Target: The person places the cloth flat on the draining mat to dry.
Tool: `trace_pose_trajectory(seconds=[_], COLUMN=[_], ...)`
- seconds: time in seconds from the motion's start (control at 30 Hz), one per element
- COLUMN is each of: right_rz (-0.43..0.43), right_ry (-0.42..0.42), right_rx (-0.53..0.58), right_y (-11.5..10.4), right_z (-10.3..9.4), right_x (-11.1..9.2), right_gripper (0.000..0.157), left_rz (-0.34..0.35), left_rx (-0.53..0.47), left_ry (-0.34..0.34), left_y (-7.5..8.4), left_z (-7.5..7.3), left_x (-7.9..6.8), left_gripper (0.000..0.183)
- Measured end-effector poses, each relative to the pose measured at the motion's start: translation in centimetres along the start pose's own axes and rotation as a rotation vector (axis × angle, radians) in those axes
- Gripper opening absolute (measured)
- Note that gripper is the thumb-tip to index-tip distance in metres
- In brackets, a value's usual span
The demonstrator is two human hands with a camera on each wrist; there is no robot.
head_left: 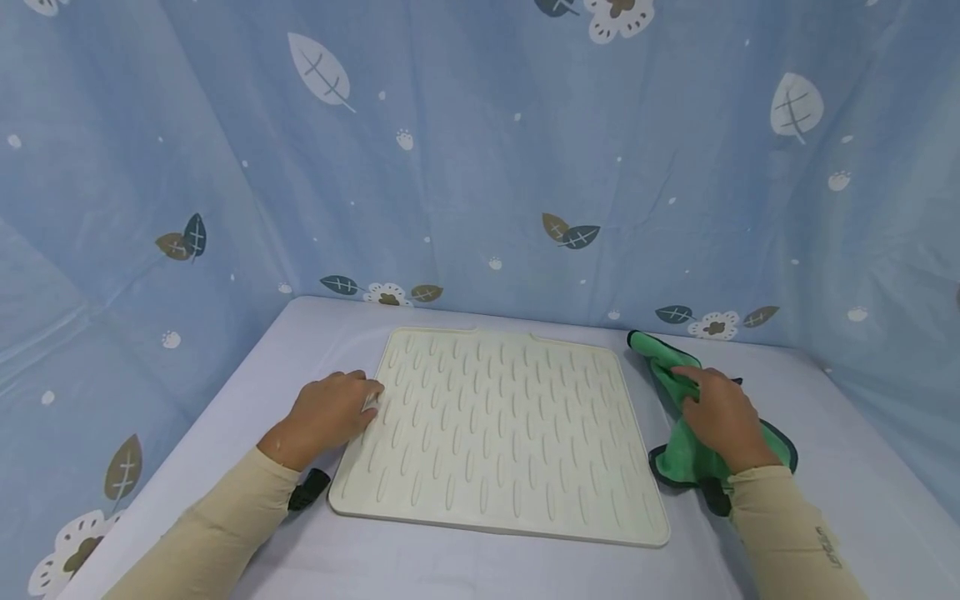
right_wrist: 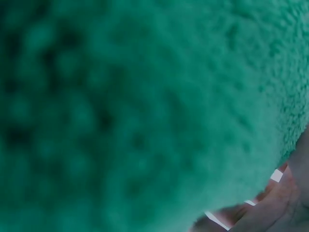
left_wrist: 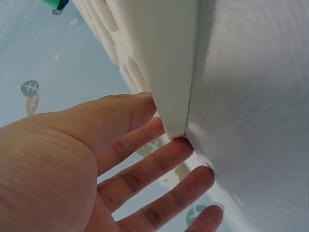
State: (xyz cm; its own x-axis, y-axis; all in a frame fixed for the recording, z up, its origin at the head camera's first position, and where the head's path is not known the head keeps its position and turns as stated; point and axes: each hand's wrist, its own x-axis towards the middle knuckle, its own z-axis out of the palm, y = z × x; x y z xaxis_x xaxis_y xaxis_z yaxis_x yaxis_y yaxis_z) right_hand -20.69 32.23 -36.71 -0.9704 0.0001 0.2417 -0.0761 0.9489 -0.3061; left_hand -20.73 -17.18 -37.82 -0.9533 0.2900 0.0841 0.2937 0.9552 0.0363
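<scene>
The left hand (head_left: 330, 412) is at the near-left side of a cream mat (head_left: 495, 433), and its fingers are not clenched. In the left wrist view they are spread and almost straight; the thumb touches the mat's edge from above, and the fingertips reach that same edge lower down, close to the table (head_left: 847, 467). The mat lies flat on the table between the two hands, with rows of long raised ridges on its upper face.

The right hand (head_left: 723, 412) is on the other side, well apart from the left one. It grasps a green cloth (head_left: 682, 454) with a dark border, which lies crumpled beneath and around this hand, just beside the mat. One folded end of the cloth extends beyond the fingers. In the right wrist view the cloth fills nearly everything, so the exact grip of the fingertips cannot be told.

Both forearms wear beige sleeves (head_left: 217, 517). Beyond the hands and the mat hangs a blue curtain (head_left: 450, 167), printed with leaves, flowers and small paw marks.
</scene>
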Motion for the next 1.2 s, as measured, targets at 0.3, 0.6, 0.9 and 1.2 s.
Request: trace_pose_trajectory(seconds=[0.3,0.6,0.9,1.2], right_rz=[0.002,-0.019,-0.033,-0.04], right_ry=[-0.028,-0.092,-0.069,-0.01], right_rx=[0.002,0.067,0.068,0.063], right_y=[0.05,0.32,0.28,-0.21], right_z=[0.12,0.6,0.68,0.54], right_x=[0.24,0.57,0.58,0.46], right_gripper=[0.043,0.042,0.042,0.043], left_rz=[0.001,0.003,0.006,0.006], left_rx=[0.0,0.002,-0.002,-0.008], left_ry=[0.008,0.019,0.039,0.041], left_y=[-0.09,-0.04,-0.02,-0.01], left_z=[0.08,-0.08,0.11,0.32], left_x=[0.02,-0.01,0.01,0.06], left_gripper=[0.037,0.036,0.035,0.035])
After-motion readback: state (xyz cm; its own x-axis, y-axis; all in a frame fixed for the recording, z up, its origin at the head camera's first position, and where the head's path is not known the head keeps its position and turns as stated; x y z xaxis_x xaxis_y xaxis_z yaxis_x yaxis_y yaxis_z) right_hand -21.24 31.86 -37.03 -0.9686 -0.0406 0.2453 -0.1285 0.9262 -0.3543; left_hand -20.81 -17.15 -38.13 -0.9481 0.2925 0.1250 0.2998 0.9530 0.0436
